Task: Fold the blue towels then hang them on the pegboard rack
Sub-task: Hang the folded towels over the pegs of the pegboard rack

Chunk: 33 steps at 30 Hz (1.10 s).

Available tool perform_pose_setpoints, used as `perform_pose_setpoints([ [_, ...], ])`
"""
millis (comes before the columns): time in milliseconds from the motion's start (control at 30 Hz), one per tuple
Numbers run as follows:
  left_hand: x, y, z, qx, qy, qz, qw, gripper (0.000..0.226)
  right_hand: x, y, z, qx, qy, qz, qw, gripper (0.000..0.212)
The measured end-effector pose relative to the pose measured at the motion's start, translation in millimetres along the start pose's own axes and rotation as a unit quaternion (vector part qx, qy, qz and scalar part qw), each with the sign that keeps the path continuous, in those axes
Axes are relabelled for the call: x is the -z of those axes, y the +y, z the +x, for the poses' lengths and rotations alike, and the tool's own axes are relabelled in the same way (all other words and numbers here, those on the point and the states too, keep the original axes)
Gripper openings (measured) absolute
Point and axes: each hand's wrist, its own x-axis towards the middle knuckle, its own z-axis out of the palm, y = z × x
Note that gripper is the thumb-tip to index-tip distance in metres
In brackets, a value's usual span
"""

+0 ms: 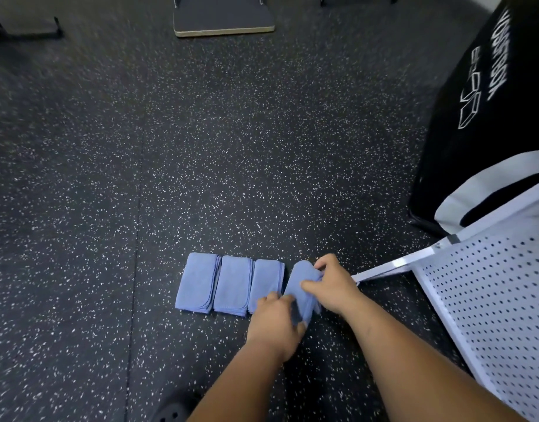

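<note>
Folding stage, last piece. Three folded towels (231, 284) lie side by side on the floor (110, 178). The left hand (276, 321) and right hand (330, 284) hold the fourth towel (301, 284), fingers clamped on its edges. Next: lay it flat, then carry each to the pegboard rack (490, 300), near on the right.

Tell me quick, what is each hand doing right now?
Left hand: closed, holding the near end of the rightmost blue towel.
Right hand: closed, pinching the same towel farther up.
</note>
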Motion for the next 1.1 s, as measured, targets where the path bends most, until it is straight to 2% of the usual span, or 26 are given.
perform_pose_setpoints([
  [100, 18, 26, -11, -0.028, 0.047, -0.077, 0.996, 0.032, 23, -9, -25, 0.006, 0.058, 0.099, 0.993, 0.046],
  [233, 38, 58, -31, -0.048, 0.084, -0.159, 0.983, 0.066, 58, -19, -63, 0.026, 0.110, 0.240, 0.964, 0.042],
  [400, 49, 84, -65, -0.071, 0.102, -0.205, 0.971, 0.062, 89, -18, -126, 0.052, 0.093, 0.316, 0.943, 0.031],
  [633, 45, 121, -108, -0.108, 0.118, -0.227, 0.961, 0.050, 109, 11, -208, 0.062, 0.143, 0.293, 0.944, 0.042],
  [767, 45, 143, -127, -0.144, 0.133, -0.228, 0.954, 0.026, 109, 22, -227, 0.066, 0.211, 0.270, 0.937, 0.049],
  [867, 45, 157, -133, -0.170, 0.138, -0.230, 0.948, 0.014, 113, 24, -237, 0.058, 0.279, 0.228, 0.931, 0.039],
  [1000, 45, 168, -130, -0.193, 0.131, -0.229, 0.945, 0.026, 117, 28, -239, 0.042, 0.345, 0.201, 0.916, 0.029],
  [1100, 47, 173, -118, -0.204, 0.118, -0.236, 0.943, 0.026, 119, 29, -232, 0.012, 0.384, 0.224, 0.896, 0.016],
])
